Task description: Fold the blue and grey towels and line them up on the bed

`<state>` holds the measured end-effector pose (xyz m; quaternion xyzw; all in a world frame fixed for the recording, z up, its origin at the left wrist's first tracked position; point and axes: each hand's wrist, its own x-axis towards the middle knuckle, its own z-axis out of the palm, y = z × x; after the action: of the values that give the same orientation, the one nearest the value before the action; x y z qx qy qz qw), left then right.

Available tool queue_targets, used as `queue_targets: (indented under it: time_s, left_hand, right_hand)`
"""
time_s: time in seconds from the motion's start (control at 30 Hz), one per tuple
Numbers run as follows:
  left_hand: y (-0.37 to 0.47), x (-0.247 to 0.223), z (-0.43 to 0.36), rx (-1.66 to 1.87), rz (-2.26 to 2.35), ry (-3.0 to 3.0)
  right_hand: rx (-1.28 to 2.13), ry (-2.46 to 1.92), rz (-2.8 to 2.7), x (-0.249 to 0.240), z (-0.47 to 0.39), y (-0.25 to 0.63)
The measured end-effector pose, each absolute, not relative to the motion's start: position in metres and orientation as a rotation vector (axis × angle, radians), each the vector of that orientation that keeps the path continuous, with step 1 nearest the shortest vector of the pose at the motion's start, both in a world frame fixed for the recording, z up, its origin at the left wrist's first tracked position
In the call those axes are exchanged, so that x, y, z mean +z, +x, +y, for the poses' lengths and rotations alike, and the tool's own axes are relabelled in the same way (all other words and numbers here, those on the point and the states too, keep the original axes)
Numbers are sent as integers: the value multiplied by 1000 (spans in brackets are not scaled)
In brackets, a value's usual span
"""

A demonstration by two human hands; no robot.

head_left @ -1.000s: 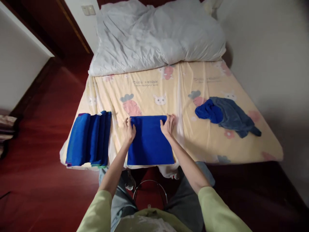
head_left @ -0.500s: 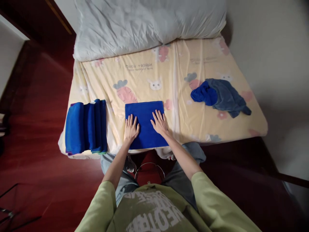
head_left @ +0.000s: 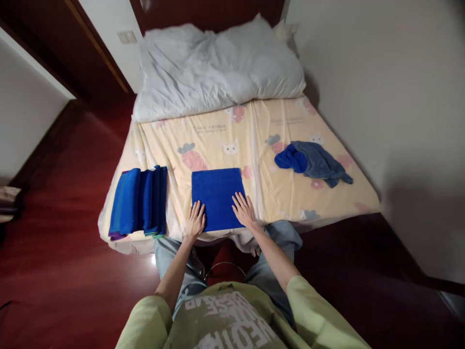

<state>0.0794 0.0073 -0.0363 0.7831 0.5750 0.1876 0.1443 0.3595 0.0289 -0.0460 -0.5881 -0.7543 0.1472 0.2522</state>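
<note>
A blue towel (head_left: 218,196) lies flat in front of me at the near edge of the bed. My left hand (head_left: 196,219) rests on its left edge, fingers stretched out and pointing away from me. On the right edge lies my right hand (head_left: 243,208), also open with the fingers spread. To the left, several folded blue towels (head_left: 125,201) sit in an overlapping row, with purple and green edges showing at the bottom. A crumpled bright blue cloth (head_left: 290,159) and a grey-blue cloth (head_left: 323,162) lie bunched together on the right.
The bed is covered by a yellow sheet (head_left: 218,140) printed with carrots and rabbits. A large pale grey pillow (head_left: 221,68) spans its far end. A wall (head_left: 363,97) stands to the right, and dark red floor (head_left: 65,218) runs along the left.
The view has tilted up, showing more of the pillow and the headboard. Both hands have slid down the towel's sides toward me, still lying open on it.
</note>
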Motion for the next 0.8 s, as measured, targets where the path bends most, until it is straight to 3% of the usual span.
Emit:
queue_targets:
  time_s: [0.2,0.33,0.8]
  left_hand:
    - [46,-46,-45,461,1311,2372]
    - [20,-64,-70,468,1336,2324]
    - [41,-60,-41,317,1521,2329]
  right_hand:
    - [559,-1399,-1859,-48,-30,376]
    - [704,-1324,-1905,-59,-63,410]
    - [582,-1410,-1854,-73,-52,407]
